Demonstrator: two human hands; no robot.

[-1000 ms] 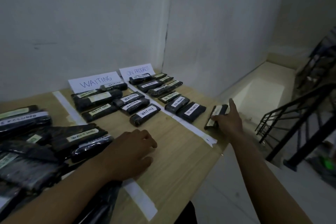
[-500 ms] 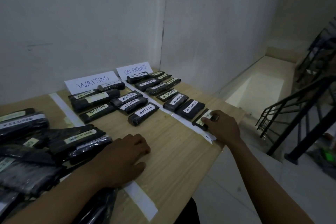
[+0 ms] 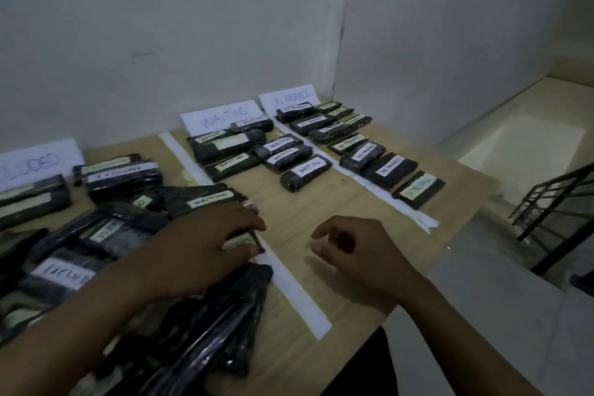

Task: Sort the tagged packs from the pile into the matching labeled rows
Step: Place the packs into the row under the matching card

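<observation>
Head view: the left hand (image 3: 205, 244) sits at 8 o'clock in my feed, at the right edge of the pile (image 3: 96, 244) of black packs. Its thumb and fingers curl round 1 tagged pack (image 3: 240, 240). A pale green tag shows between them, but I cannot read it. That pack's end lies against a white tape strip (image 3: 299, 299) on the wooden table (image 3: 289, 202).

The right hand (image 3: 360, 251) is at 5 o'clock, near the left hand and over bare wood. Its fingers are loosely curled and hold nothing. I cannot tell whether it touches the table.

At 11 o'clock the WAITING sign (image 3: 221, 117) leans on the wall, with the WAITING row (image 3: 283, 157) in front of it. At 1 o'clock the ON PROGRESS sign (image 3: 289, 98) heads the ON PROGRESS row (image 3: 363, 154). The row's nearest pack (image 3: 419, 190) carries a green tag. A 2nd tape strip (image 3: 418, 218) runs between the 2 rows.

At 9 o'clock the EXCLUDED sign (image 3: 32, 164) stands behind the EXCLUDED packs (image 3: 119, 175). A black railing (image 3: 546, 202) shows at 3 o'clock.
</observation>
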